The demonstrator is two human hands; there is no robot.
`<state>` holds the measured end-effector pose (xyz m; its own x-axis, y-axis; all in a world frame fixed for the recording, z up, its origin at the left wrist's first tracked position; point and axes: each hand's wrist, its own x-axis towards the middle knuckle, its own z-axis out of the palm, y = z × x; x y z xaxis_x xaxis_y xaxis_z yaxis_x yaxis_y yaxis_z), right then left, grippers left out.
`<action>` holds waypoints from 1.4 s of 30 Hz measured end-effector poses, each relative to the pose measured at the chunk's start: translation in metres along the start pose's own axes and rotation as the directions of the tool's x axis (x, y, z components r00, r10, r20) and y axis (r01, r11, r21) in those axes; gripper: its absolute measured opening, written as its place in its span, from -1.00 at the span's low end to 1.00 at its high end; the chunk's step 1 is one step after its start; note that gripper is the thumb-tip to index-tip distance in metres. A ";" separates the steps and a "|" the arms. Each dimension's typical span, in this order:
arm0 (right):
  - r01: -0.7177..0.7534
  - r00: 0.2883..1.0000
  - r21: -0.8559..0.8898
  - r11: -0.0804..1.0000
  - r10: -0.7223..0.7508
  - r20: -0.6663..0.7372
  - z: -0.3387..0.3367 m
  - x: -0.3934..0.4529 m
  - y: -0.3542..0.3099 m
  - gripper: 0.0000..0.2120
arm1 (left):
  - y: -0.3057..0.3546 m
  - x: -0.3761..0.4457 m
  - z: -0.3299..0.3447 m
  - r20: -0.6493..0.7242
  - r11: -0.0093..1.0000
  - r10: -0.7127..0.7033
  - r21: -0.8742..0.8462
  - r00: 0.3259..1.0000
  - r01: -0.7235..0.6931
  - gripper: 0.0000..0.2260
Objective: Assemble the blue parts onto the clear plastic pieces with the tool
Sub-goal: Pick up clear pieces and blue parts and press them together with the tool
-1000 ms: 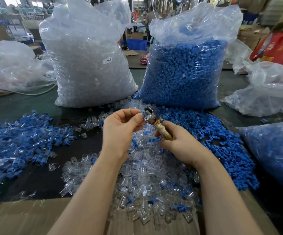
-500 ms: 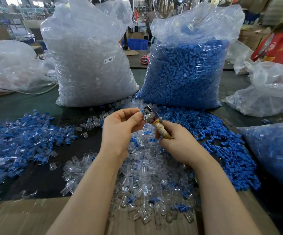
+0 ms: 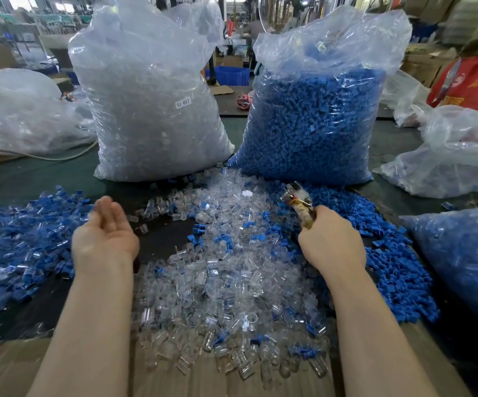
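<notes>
The left hand (image 3: 104, 236) was palm up with released fingers, while the right hand (image 3: 331, 245) grasped the tool (image 3: 301, 204) above clear plastic pieces (image 3: 226, 282) and blue parts (image 3: 389, 267) on the counter (image 3: 17, 179)

Saturated blue small plastic parts (image 3: 398, 270) border a colourless clear plastic pieces heap (image 3: 226, 282); the dark green tabletop (image 3: 31, 173) is plain.

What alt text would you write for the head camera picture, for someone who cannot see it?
A person's right hand grips a small tool while the open left hand hovers palm up over a heap of clear plastic pieces and blue parts. Behind stand two big bags, one of clear pieces, one of blue.
</notes>
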<state>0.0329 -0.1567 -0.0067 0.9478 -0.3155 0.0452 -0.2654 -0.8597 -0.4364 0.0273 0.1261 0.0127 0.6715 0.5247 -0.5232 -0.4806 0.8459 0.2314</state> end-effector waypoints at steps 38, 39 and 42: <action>0.131 0.988 0.616 0.777 -0.152 -0.018 0.007 0.003 -0.008 -0.90 | -0.070 -0.039 -0.009 0.565 0.152 -0.360 0.821 0.742 -0.551 -0.83; 0.135 0.988 0.614 0.777 -0.152 -0.025 0.007 0.002 -0.008 -0.87 | -0.072 -0.041 -0.010 0.561 0.206 -0.362 0.827 0.744 -0.523 -0.82; 0.133 0.990 0.619 0.774 -0.126 -0.055 0.008 0.001 -0.010 -0.80 | -0.077 -0.047 -0.010 0.515 0.361 -0.376 0.847 0.770 -0.390 -0.84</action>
<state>0.0376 -0.1451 -0.0091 0.9626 -0.2262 0.1491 0.0298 -0.4589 -0.8880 0.0272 0.0349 0.0112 0.9885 0.1355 -0.0673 0.0419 0.1822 0.9824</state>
